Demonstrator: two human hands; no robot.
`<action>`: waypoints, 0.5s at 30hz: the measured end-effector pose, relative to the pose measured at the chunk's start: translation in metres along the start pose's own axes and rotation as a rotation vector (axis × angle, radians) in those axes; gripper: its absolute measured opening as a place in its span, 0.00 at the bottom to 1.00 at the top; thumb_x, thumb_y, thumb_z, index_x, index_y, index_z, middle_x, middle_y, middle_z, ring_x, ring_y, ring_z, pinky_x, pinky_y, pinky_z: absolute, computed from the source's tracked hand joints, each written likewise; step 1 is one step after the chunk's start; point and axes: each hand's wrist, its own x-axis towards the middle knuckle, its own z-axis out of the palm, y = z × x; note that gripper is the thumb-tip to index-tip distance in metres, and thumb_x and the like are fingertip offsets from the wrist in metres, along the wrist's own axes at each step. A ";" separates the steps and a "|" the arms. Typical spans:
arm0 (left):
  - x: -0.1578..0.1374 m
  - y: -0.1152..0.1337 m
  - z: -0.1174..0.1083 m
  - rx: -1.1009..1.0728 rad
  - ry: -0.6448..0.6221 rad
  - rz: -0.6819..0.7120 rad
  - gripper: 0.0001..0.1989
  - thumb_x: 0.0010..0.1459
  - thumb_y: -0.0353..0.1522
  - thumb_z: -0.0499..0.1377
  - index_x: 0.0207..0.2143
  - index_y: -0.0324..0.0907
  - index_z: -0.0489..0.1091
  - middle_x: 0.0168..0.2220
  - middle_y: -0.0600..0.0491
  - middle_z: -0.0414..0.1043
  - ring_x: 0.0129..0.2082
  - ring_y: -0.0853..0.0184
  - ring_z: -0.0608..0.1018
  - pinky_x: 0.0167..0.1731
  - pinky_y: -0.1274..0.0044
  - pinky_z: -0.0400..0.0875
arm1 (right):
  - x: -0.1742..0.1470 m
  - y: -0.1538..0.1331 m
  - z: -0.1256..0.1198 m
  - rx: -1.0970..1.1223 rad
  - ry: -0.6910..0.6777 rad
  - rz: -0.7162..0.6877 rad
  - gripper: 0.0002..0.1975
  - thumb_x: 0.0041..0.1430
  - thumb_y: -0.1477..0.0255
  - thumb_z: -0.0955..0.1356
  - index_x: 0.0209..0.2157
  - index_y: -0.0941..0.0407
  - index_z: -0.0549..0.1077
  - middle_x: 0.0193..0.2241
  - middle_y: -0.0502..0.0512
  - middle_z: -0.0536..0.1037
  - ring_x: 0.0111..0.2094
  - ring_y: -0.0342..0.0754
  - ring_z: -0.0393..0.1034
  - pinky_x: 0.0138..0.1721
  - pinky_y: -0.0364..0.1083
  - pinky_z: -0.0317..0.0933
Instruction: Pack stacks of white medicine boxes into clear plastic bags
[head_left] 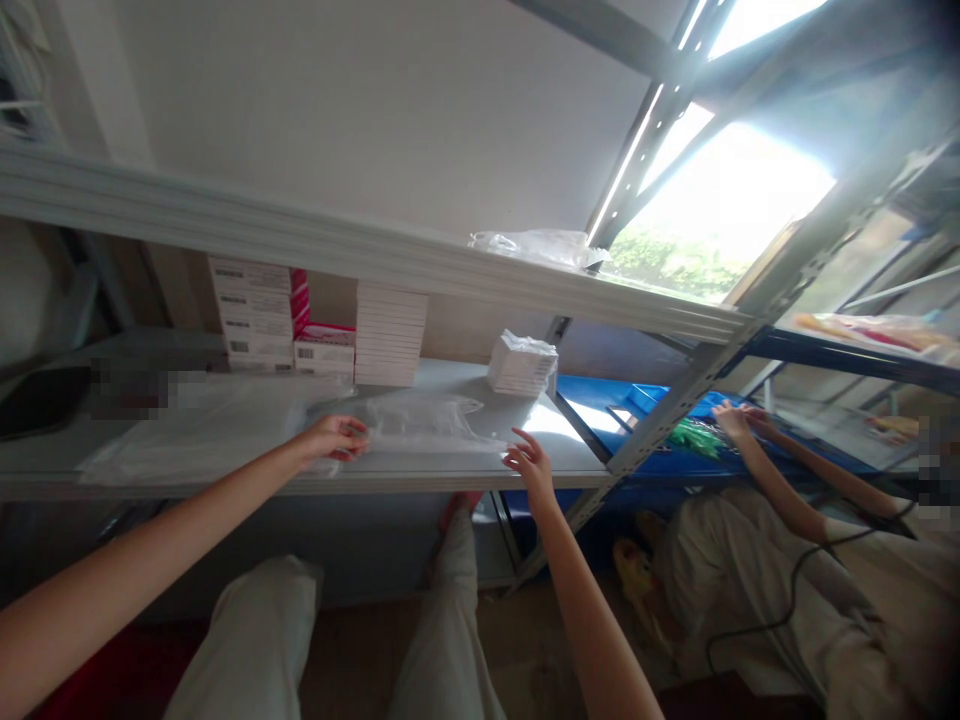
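A clear plastic bag (424, 420) lies stretched out low over the grey shelf, between my two hands. At its left end my left hand (335, 438) has its fingers curled at the plastic edge; the exact grip is blurred. My right hand (531, 462) pinches the bag's right end between thumb and fingers, with the index finger raised. Under and beyond my left hand lies a stack of flat clear plastic bags (217, 420) on the shelf.
White-and-pink boxes (259, 315) and a tall stack of white boxes (391, 335) stand at the shelf's back. A plastic-wrapped box stack (523, 363) is further right. A shelf beam (360, 255) crosses above; a metal post (667, 400) stands right. Beyond it, a co-worker's hands (739, 418) work near green plastic.
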 end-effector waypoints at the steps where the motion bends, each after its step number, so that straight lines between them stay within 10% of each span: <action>1: -0.003 0.001 0.002 -0.009 -0.030 -0.015 0.26 0.39 0.37 0.68 0.42 0.39 0.68 0.28 0.53 0.73 0.31 0.65 0.78 0.31 0.75 0.71 | -0.001 0.001 -0.001 0.014 -0.027 0.018 0.27 0.39 0.61 0.73 0.43 0.56 0.76 0.29 0.52 0.76 0.24 0.43 0.69 0.30 0.47 0.68; 5: -0.010 0.007 0.016 0.077 -0.107 0.092 0.31 0.43 0.34 0.64 0.53 0.44 0.65 0.25 0.59 0.67 0.29 0.67 0.75 0.28 0.77 0.72 | -0.002 0.003 -0.003 0.058 -0.149 0.068 0.24 0.42 0.62 0.72 0.43 0.55 0.77 0.39 0.58 0.79 0.23 0.42 0.70 0.31 0.47 0.68; 11: 0.002 0.003 0.023 0.246 -0.138 0.106 0.18 0.42 0.35 0.62 0.38 0.41 0.76 0.23 0.56 0.67 0.26 0.67 0.72 0.25 0.77 0.71 | -0.003 -0.001 -0.004 0.058 -0.153 0.017 0.15 0.41 0.58 0.73 0.26 0.56 0.79 0.35 0.59 0.80 0.41 0.55 0.74 0.48 0.54 0.67; 15: 0.002 -0.007 0.019 0.203 -0.135 0.045 0.20 0.40 0.33 0.62 0.40 0.40 0.75 0.23 0.56 0.68 0.27 0.67 0.74 0.26 0.77 0.72 | -0.006 -0.010 -0.024 -0.089 -0.316 0.111 0.19 0.40 0.58 0.75 0.32 0.55 0.81 0.40 0.60 0.80 0.43 0.57 0.73 0.46 0.55 0.67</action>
